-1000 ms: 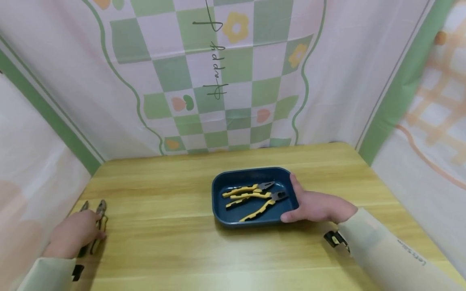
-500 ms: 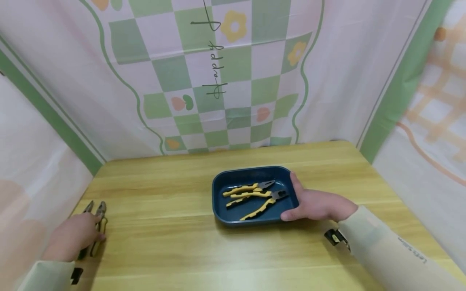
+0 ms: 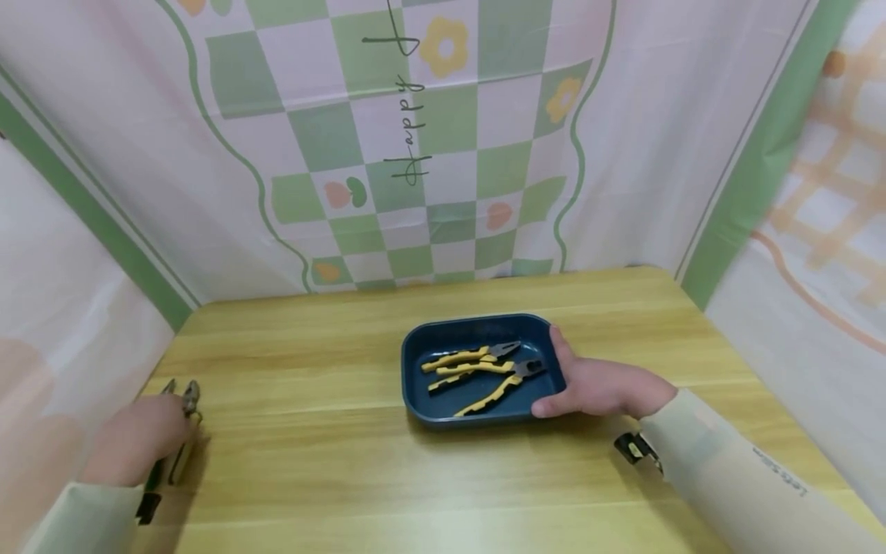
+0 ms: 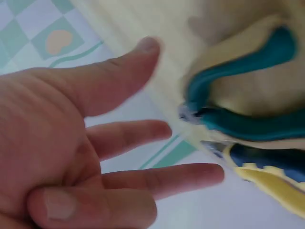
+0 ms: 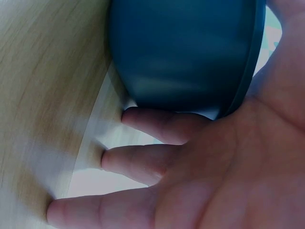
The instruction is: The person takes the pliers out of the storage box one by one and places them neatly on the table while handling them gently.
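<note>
At the table's left edge my left hand (image 3: 141,438) hovers over two pairs of pliers lying side by side, partly hidden beneath it in the head view. Its wrist view shows the thumb and two fingers extended, with a gap to the teal-handled pliers (image 4: 252,125) and the yellow-and-dark-handled pliers (image 4: 267,179). My right hand (image 3: 595,388) grips the right end of a deep dark-blue tray (image 3: 408,385), thumb at the near rim, a finger at the far corner. Other fingers (image 5: 138,160) reach down to the tabletop. Inside the tray lie long-nose pliers (image 3: 460,358) and combination pliers (image 3: 494,395), both yellow-and-black-handled.
The wood-grain table (image 3: 311,462) carries the tray right of its middle. A checked fabric curtain (image 3: 450,154) hangs along the back edge, with more fabric down both sides.
The left hand shifts slightly over the pliers, and its outline is blurred now. The right hand and the tray stay in place.
</note>
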Action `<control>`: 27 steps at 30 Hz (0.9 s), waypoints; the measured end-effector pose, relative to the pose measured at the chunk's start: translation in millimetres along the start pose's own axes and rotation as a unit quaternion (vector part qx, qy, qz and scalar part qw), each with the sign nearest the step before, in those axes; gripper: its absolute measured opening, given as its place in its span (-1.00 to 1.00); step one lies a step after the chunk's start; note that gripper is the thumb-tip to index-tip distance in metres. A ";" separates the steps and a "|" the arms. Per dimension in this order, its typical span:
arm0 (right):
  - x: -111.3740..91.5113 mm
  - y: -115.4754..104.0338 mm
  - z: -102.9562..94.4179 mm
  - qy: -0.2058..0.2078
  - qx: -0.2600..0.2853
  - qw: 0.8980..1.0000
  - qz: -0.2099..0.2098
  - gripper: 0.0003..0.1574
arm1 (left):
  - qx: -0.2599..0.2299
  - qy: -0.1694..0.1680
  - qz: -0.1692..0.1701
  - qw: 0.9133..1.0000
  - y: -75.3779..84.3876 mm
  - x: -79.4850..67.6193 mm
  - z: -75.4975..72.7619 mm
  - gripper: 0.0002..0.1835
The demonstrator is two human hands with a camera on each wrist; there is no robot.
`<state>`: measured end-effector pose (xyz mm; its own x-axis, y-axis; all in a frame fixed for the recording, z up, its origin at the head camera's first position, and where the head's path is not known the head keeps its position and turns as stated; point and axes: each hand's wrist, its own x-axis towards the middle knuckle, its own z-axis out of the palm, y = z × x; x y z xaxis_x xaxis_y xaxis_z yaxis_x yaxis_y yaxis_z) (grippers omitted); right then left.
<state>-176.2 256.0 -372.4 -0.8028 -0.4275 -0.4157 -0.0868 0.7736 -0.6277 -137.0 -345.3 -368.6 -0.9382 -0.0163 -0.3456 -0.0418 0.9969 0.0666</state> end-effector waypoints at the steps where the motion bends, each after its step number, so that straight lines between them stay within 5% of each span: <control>1: 0.1 0.1 0.0 0.000 -0.001 1.000 -0.001 0.69 | 0.000 0.007 0.007 1.000 2.8 -1.2 -3.2 -0.55; 13: 2.0 2.3 1.1 0.003 0.005 1.000 -0.003 0.71 | 0.008 0.052 0.014 0.999 52.3 10.7 -20.3 0.22; 18: 1.6 3.1 1.3 0.004 0.008 1.000 -0.002 0.71 | -0.012 0.047 0.010 0.999 81.8 17.5 -24.4 0.31; 27: 0.9 1.5 0.8 0.006 -0.001 1.000 0.004 0.71 | -0.052 0.056 0.094 0.993 144.5 31.9 -44.4 0.22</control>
<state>-176.5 256.5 -374.2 -0.8104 -0.4164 -0.4122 -0.0829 0.7779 -0.6229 -188.3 -205.2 -328.4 -0.9651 0.1549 -0.2113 0.1080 0.9700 0.2177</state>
